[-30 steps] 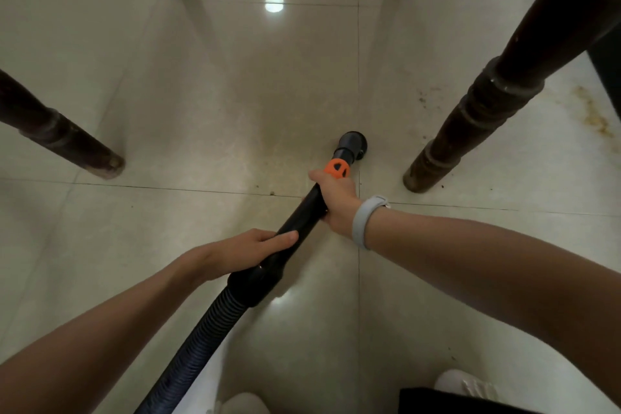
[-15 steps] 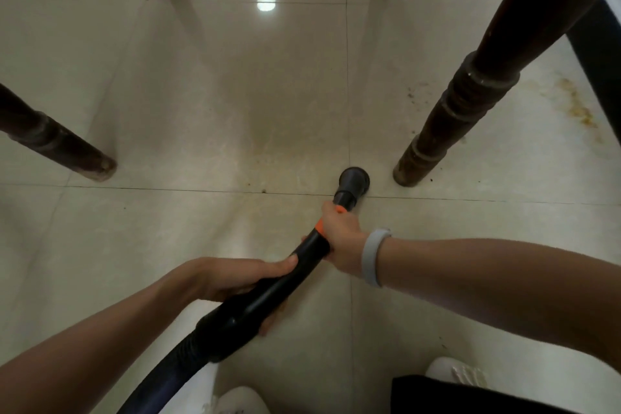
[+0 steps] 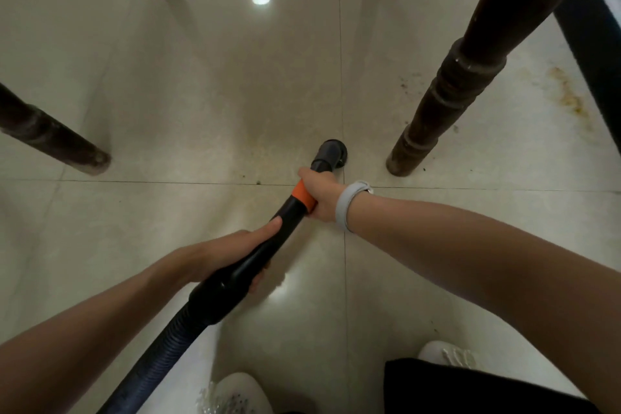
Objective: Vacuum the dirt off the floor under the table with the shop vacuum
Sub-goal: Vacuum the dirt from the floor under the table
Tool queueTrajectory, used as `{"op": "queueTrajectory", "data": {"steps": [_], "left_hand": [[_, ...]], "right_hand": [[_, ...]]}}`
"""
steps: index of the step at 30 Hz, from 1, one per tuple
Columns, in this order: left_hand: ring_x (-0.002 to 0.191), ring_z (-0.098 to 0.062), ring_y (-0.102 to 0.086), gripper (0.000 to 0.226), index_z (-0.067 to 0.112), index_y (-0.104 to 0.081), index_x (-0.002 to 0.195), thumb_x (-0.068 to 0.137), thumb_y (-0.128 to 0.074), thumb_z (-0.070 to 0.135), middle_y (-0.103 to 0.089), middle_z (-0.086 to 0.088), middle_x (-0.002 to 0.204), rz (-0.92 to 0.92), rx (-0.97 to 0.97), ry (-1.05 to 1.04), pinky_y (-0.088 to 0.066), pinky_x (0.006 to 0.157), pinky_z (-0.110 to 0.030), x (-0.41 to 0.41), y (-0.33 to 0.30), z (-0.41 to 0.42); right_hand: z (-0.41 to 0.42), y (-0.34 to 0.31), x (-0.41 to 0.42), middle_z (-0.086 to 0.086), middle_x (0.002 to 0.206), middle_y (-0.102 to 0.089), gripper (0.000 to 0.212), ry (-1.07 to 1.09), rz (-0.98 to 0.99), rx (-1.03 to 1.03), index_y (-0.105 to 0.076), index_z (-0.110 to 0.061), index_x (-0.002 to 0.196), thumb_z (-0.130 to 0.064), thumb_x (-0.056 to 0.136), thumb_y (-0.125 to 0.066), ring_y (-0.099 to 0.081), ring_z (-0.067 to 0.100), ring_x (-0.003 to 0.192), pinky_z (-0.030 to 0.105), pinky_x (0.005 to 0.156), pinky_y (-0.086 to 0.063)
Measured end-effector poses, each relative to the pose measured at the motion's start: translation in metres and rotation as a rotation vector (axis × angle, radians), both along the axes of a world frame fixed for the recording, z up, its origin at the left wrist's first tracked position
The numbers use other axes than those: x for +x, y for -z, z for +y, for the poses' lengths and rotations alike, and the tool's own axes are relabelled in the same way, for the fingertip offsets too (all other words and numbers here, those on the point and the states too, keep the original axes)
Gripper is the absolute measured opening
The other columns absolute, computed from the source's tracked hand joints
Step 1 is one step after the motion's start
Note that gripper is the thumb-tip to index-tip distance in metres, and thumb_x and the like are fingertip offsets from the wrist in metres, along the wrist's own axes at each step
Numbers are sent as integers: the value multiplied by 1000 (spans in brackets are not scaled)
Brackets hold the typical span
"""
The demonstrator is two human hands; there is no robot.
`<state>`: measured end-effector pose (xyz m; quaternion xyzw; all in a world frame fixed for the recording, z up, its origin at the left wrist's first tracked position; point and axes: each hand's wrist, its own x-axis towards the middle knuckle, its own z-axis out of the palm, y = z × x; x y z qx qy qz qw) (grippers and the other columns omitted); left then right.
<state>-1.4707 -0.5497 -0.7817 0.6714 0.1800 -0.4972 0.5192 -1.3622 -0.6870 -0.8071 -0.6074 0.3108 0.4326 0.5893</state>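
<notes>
While both hands grip the vacuum wand (image 3: 268, 245), right hand (image 3: 319, 195) nearer the nozzle (image 3: 329, 153), left hand (image 3: 235, 252) behind; dirt specks (image 3: 408, 84) lie far-right, past the table leg (image 3: 447, 94).

hose (image 3: 161, 343): black, ribbed with fine rings
wand (image 3: 258, 255): glossy black
collar (image 3: 303, 197): bright orange band
nozzle (image 3: 327, 153): dark grey
floor (image 3: 201, 94): pale cream tiles, thin dark grout lines, brownish-yellow stain at right
bench legs (image 3: 447, 91): dark brown wood
wristband (image 3: 347, 203): light grey
</notes>
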Motion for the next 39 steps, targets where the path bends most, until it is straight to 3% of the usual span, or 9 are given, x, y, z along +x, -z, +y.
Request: {"op": "queueTrajectory", "data": {"steps": [3,8,13,16,21,27,30,33,39], "left_hand": [[53,-20,-56,80,10,-51,71,56,-49,88,-58,-8,61,132,-89,46,-52,58,-28,2,-3,14],[59,-18,-59,72,12,-54,72,76,-30,80,-61,-4,65,155,-9,335,-51,70,-29,-8,4,3],[61,-18,-59,73,10,-54,78,77,-27,78,-62,-9,73,131,10,509,-51,65,-21,3,14,-37],[65,-21,-60,82,6,-55,87,71,-26,81,-62,-11,78,123,4,591,-51,66,-21,19,18,-64],[62,-19,-61,73,9,-55,84,81,-25,76,-63,-10,77,79,27,555,-54,64,-24,41,21,-104],[52,-16,-59,71,8,-53,88,84,-28,75,-60,-5,68,15,65,447,-53,52,-22,64,16,-136],[51,-15,-57,73,7,-51,93,84,-27,75,-58,-6,69,29,71,475,-51,50,-22,73,13,-148],[54,-16,-57,73,7,-51,94,83,-28,76,-57,-5,71,60,79,520,-51,53,-23,69,13,-160],[52,-17,-54,73,6,-49,89,82,-30,76,-56,-6,66,70,10,452,-50,52,-24,57,10,-191]], "right_hand": [[-1,-3,-8,12,96,-50,32,14,67,52,-36,-13,115,-27,93,-53,-57,31,93,45,72,-52],[-26,13,-41,13,91,-49,30,35,126,-3,-33,-11,112,-32,96,-49,-57,30,84,48,79,-54],[-69,21,-54,11,86,-49,26,135,84,-101,-36,-11,107,-31,96,-47,-55,26,72,42,67,-51],[-101,17,-49,12,89,-48,27,198,105,-97,-36,-12,111,-30,96,-49,-55,27,76,43,69,-51],[-135,4,-22,13,94,-49,29,225,90,-135,-35,-13,114,-30,96,-51,-56,29,78,45,70,-50],[-155,-9,9,13,91,-51,28,196,31,-238,-37,-11,112,-29,96,-50,-56,30,90,43,70,-51],[-167,-10,10,15,104,-52,41,228,44,-263,-35,-11,124,-33,94,-53,-57,32,94,45,68,-52],[-185,-4,0,15,117,-51,40,266,85,-252,-34,-13,125,-31,94,-53,-57,33,100,47,68,-52],[-218,-8,0,13,107,-52,40,233,115,-215,-34,-11,124,-28,93,-55,-56,32,96,47,70,-51]]}}
